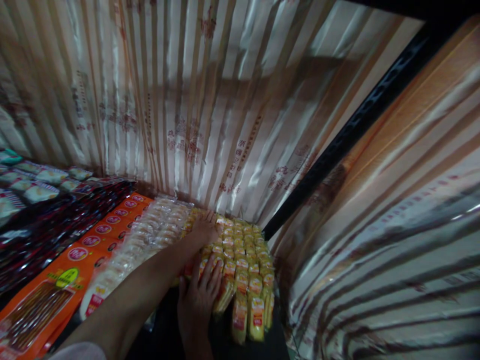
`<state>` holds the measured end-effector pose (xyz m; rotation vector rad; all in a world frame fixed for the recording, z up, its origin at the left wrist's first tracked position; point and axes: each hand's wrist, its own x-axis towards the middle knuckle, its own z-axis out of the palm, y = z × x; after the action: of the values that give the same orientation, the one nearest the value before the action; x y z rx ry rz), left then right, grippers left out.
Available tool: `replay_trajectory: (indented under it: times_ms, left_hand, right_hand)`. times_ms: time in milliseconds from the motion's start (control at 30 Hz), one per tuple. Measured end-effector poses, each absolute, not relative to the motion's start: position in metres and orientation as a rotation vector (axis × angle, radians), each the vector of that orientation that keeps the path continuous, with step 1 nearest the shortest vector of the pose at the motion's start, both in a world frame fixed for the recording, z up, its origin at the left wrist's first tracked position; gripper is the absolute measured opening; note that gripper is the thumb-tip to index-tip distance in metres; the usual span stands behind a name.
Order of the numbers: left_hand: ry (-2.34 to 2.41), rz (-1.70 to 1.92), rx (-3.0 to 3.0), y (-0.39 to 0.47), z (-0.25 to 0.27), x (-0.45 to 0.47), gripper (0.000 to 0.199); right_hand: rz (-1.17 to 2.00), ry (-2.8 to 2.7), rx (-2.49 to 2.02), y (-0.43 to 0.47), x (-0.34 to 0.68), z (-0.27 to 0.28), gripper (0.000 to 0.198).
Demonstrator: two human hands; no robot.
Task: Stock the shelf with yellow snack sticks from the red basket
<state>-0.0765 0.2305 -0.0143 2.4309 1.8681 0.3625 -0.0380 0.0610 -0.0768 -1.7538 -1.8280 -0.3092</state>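
Left hand — arm outstretched, fingers extended — and right hand, fingers slightly spread, rest on rowed small yellow plastic-wrapped packets.

Pleated curtain, dark slanting pole.

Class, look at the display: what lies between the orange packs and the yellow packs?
In the head view, rows of pale packs in clear wrap lie between the orange packs and the yellow packs.

L arm stretched fwd, L hand palm-down; R hand nearer, fingers extended.
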Motion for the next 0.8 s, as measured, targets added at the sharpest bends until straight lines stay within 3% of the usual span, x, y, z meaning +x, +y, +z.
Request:
replay_trajectory:
  times_ms: [467, 633, 800]
  left_hand:
    - [1.712, 0.451, 2.588, 0.232, -0.020, -0.059, 0.045]
    - [1.714, 0.470, 2.570, 0.229, -0.014, -0.052, 0.052]
    - [1.562, 0.293, 2.527, 0.227, -0.007, -0.031, 0.052]
  right_hand:
    - [-0.237, -1.828, -1.784, 0.061, -0.039, -0.077, 0.055]
    - [-0.228, -1.820, -1.757, 0.060, -0.038, -0.073, 0.052]
    - [-0.302, -1.815, -1.705, 0.060, -0.037, -0.077, 0.049]
